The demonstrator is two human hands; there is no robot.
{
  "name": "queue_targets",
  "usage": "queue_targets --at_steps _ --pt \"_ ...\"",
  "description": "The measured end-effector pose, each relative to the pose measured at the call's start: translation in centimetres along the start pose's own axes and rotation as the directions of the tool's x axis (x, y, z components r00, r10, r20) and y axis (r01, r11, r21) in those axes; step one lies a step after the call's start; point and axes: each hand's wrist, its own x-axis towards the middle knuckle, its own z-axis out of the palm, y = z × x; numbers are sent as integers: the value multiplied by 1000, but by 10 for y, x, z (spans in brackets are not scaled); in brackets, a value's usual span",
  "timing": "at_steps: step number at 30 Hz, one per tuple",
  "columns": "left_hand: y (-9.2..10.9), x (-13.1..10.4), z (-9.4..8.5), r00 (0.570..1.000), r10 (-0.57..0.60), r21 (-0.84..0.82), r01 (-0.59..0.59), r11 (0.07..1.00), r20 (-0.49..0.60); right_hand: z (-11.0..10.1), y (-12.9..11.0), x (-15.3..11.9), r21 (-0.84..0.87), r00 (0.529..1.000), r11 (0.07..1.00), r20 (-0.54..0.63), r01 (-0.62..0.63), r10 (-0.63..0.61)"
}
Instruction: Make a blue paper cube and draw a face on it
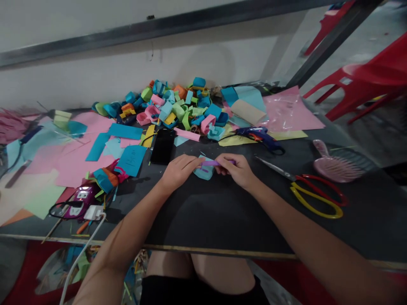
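A dark-topped table (190, 228) stood against a pale wall (121, 72), a mound of folded multicoloured paper pieces (178, 106) behind a flat black smartphone (162, 146), seemingly placed there to leave the near side workable. Just right of the phone, a person's left hand (181, 169) and right hand (234, 168) were pinched on opposite ends of a narrow purple strip (210, 163), apparently steadying it over a small light-blue paper piece (203, 175); blur hid whether the two touched. Farther right lay metal scissors with red and yellow handles (292, 177), probably for easy reach.
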Motion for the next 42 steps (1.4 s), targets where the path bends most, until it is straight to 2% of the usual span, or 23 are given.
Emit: queue_targets --at_steps 2,6,12,17,22,27,30,33,36,39,42 --pt "0 0 -1 999 28 16 -28 999 -20 -1 2 -1 -37 1000 999 18 -16 17" --pt "3 1 -2 998 61 6 -61 998 -30 -1 5 -2 -93 1000 995 -20 -23 21" --pt "14 -2 -2 995 88 -33 -87 996 39 -6 5 -1 -167 1000 986 -12 -26 25" --pt "15 -2 -1 997 58 -83 -54 995 47 -7 8 -2 -142 998 988 3 -57 58" --pt "16 0 0 994 108 -80 -107 991 14 -10 11 -1 -127 997 990 27 -64 68" --pt "17 -3 -1 987 142 -48 -139 989 76 -14 9 -3 -137 994 987 63 -84 93" --pt "13 0 -2 986 149 -34 -147 989 71 -14 7 -2 -152 995 985 37 -82 88" --pt "5 6 -1 997 63 -43 -61 997 48 -13 7 2 -153 996 987 -73 -58 47" --pt "-6 10 -1 990 -127 -50 130 990 62 -13 7 6 -215 979 976 -204 -26 -19" --pt "-19 9 -5 949 -316 83 316 945 -14 -17 10 8 -425 948 905 -292 -14 -123" --pt "-35 4 -15 880 -465 243 474 847 -97 -21 16 8 -634 912 773 -318 -1 -260"
